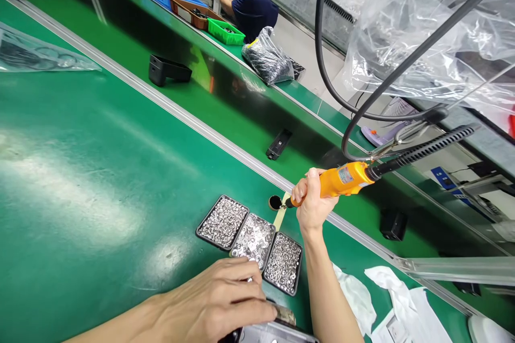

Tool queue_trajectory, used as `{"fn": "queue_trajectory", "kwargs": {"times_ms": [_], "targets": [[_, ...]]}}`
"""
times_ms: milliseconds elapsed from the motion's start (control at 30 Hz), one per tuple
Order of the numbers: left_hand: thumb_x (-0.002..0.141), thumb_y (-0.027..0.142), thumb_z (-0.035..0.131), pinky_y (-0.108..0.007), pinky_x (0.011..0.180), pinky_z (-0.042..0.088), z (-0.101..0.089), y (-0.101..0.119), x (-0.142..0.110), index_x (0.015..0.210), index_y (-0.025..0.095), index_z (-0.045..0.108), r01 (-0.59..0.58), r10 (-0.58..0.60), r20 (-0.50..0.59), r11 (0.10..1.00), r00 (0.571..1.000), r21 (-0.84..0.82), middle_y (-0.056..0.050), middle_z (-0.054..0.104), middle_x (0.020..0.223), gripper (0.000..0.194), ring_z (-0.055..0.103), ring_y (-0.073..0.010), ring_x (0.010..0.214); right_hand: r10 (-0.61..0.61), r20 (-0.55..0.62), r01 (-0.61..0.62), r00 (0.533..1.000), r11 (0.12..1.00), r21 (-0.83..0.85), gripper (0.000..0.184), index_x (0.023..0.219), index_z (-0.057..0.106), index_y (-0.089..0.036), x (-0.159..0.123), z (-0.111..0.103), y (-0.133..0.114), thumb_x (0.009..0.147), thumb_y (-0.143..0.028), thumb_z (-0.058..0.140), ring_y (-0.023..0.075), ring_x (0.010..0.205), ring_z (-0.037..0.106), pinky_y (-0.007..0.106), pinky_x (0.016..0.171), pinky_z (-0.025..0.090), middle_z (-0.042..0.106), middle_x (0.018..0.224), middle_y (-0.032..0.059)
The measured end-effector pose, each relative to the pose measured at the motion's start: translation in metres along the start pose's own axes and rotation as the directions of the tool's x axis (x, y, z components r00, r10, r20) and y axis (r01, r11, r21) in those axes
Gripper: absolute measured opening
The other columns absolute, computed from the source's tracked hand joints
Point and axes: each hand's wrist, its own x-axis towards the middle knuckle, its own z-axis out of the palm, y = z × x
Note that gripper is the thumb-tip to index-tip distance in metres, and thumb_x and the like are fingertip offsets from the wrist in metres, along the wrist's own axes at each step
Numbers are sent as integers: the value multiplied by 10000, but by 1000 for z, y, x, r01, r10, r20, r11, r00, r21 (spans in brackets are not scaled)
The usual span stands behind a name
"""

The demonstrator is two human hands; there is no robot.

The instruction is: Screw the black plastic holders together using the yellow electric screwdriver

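Note:
My right hand [311, 201] is wrapped round an orange electric screwdriver [341, 179], held above the green bench with its tip pointing left toward a small black round part [275, 202]. A black ribbed cable runs from the driver up to the right. My left hand [219, 300] rests low at the near edge, fingers closed together and pinching something small over a grey part [273, 332]. Just beyond its fingertips lie three black trays of small silver hardware [251, 238].
A green conveyor belt [225, 102] runs diagonally behind the bench, carrying black housings [167, 69] and a small black piece [279, 144]. Another person in a dark shirt [253, 10] works at the far side beside coloured bins. White cloths [402, 300] lie at the right.

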Motion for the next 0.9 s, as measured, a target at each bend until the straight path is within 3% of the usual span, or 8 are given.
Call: {"fn": "queue_trajectory", "kwargs": {"times_ms": [700,900], "targets": [[962,427,592,-389,780,523,3,-1,-1,1160,160,650,-9,9,-33,1000,999,0,-83,705,846,338,583,-233,780,24,5,-24,1000,999,-34,344,871,505,-227,-2,3,-3,887,-469,750,64,346,366,198,350,370,416,474,-138],[954,475,589,-397,771,514,4,-2,-2,1171,165,643,-18,18,-34,1000,999,-10,-86,695,863,382,582,-247,801,2,-2,-2,1000,1000,-31,295,889,521,-227,-6,2,-20,900,-417,745,62,355,366,203,364,384,414,490,-137]]}}
